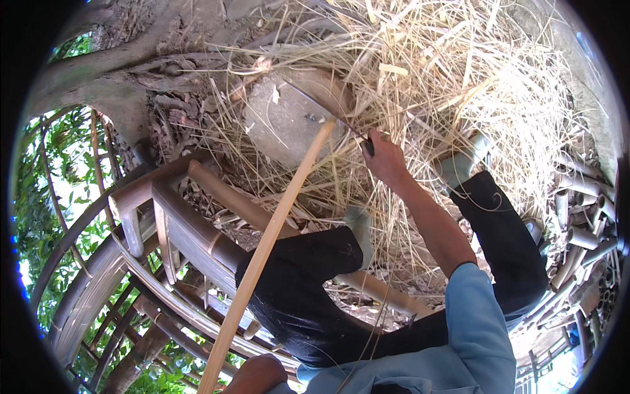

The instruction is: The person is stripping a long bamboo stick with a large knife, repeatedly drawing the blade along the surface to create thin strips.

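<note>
My right hand [387, 159] is closed around the dark handle of a long, thin-bladed knife [315, 103]. The blade slants up and left over a round wooden stump [275, 125]. A long, pale bamboo strip [269, 236] runs from the bottom edge up to the stump, its far end meeting the blade. Of my left arm [259, 374] only a bare part shows at the bottom edge, beside the strip; the hand lies outside the picture. A small dark bit sits on the stump, close to the strip's end.
Loose pale shavings [446, 79] cover the ground around the stump. On the left stands a bamboo bench [197, 230], with tree roots [98, 72] beyond it. Cut bamboo pieces [584, 217] are piled at the right. My bent legs [308, 282] frame the work area.
</note>
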`<state>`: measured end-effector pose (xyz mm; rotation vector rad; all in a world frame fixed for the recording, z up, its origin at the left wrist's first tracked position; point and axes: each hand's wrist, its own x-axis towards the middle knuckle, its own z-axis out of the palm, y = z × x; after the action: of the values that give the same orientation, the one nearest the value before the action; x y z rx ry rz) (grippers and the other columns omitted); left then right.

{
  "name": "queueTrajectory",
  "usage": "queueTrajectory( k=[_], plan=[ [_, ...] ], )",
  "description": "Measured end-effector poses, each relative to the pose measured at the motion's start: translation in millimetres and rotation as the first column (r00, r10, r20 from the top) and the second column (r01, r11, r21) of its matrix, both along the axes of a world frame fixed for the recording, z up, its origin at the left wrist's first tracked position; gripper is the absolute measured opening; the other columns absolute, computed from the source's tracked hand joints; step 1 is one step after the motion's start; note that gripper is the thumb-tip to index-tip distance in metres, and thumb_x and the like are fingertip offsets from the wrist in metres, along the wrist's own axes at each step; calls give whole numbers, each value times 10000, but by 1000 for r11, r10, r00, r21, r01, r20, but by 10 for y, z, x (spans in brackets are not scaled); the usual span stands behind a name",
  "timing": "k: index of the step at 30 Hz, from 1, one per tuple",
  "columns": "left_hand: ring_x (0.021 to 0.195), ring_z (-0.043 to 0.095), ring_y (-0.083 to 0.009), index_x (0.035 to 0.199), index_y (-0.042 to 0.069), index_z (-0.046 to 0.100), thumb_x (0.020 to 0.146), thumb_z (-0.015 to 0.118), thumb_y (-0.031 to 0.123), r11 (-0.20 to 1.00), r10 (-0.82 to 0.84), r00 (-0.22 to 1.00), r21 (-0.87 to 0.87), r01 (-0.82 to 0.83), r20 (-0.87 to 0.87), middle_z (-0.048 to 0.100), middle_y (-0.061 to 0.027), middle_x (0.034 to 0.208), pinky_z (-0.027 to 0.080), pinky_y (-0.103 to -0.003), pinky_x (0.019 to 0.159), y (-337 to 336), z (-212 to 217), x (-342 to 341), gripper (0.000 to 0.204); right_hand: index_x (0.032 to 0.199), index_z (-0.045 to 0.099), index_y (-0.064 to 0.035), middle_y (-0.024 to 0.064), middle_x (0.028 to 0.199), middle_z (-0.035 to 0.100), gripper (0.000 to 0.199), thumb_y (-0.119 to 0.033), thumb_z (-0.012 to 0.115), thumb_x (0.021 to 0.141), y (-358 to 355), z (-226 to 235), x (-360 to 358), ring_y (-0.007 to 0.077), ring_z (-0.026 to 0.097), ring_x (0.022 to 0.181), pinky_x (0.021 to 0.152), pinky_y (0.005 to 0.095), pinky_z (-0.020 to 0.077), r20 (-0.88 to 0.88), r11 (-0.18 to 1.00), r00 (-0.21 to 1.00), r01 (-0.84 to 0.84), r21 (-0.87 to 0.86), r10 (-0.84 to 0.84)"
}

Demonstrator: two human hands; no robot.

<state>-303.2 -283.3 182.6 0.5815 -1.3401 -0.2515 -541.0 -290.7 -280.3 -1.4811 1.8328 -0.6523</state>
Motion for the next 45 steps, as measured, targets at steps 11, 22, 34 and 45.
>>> queueTrajectory(
  k=[11, 22, 34, 45],
  plan=[
    [425, 261, -54, 866, 132, 414, 1101, 336, 374, 999, 42, 999, 7, -42, 18, 306, 49, 620, 269, -218, 377, 86, 66, -4, 346, 1044, 496, -35, 109, 754, 612, 227, -260, 519, 1033, 38, 1094, 313, 171, 602, 536, 400, 323, 491, 222, 976, 953, -181, -124, 205],
    [427, 312, -55, 766, 122, 430, 1083, 330, 353, 999, 44, 998, -14, -44, -44, 328, 54, 580, 284, -218, 388, -50, -19, -8, 405, 1057, 512, -32, 193, 778, 657, 240, -195, 647, 944, -137, 308, -4, 363, 665, 615, 520, 441, 525, 67, 997, 995, -65, -50, 68],
    [442, 282, -76, 742, 167, 461, 1083, 306, 403, 997, -68, 995, 30, 70, -78, 299, 62, 562, 293, -247, 406, -121, -85, -28, 443, 1066, 494, -45, 183, 742, 642, 254, -260, 594, 975, -272, 187, 2, 351, 657, 611, 586, 476, 542, 55, 999, 998, 41, 21, -42],
    [442, 299, -78, 755, 158, 490, 1090, 313, 428, 993, -49, 983, 99, 68, -177, 313, 56, 579, 314, -254, 386, -37, 12, 329, 465, 1161, 447, -61, 221, 770, 650, 318, -222, 620, 947, -82, 281, 117, 423, 661, 698, 604, 515, 521, 102, 992, 994, 29, 126, -42]
  ],
)
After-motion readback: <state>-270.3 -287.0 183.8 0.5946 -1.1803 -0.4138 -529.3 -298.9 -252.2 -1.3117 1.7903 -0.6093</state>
